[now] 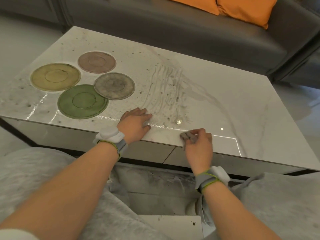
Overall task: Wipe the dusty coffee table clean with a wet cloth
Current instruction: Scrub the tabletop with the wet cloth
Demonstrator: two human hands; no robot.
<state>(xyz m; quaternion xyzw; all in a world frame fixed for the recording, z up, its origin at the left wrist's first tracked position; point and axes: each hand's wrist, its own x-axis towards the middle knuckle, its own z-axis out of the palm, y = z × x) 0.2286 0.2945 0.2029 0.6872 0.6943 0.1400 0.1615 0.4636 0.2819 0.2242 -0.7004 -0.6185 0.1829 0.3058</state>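
The white marble coffee table (225,94) is coated with pale dust, streaked with wipe marks (166,90) in its middle, while its right part looks glossy. My right hand (199,146) grips a small bunched grey cloth (187,136) at the table's near edge. Left of it, my left hand (134,123) lies flat on the tabletop with fingers spread, touching the dust at the edge of the streaks.
Several round dusty plates sit on the left half: yellow (55,77), pink (97,62), grey (114,85), green (82,101). A dark sofa (190,28) with orange cushions (245,7) stands behind. Dust lies on the floor (155,181) between my knees.
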